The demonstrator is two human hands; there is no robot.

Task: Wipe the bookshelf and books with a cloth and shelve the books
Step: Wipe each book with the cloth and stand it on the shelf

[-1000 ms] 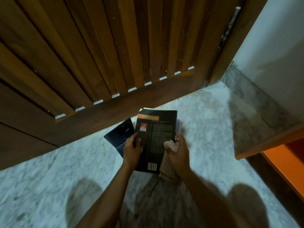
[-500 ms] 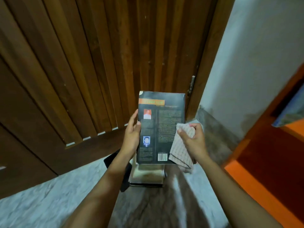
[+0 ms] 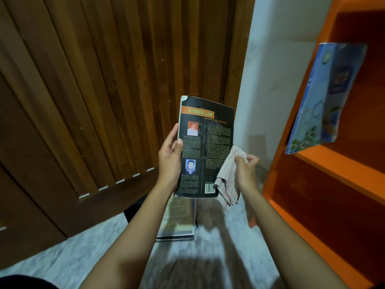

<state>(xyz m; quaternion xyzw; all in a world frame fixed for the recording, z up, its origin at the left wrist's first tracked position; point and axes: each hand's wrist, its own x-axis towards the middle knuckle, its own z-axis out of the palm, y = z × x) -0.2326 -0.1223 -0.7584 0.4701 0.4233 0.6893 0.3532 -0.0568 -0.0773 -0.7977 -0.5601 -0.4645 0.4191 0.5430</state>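
With left hand [image 3: 169, 161] fingers clamped on its edge, holds black book [image 3: 206, 147] upright over the floor stack [image 3: 177, 224]. With right hand [image 3: 246, 174] fingers pinched on cloth [image 3: 228, 180], touches the book's right edge: seemingly the wiping step. Next needs strokes over the cover, then shelving into orange bookshelf [image 3: 325, 163] at right.

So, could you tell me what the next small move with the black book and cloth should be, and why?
Probably sweep the checked cloth across the back cover of the black book. The left hand grips the book upright by its left edge, and the right hand holds the cloth at its right edge.
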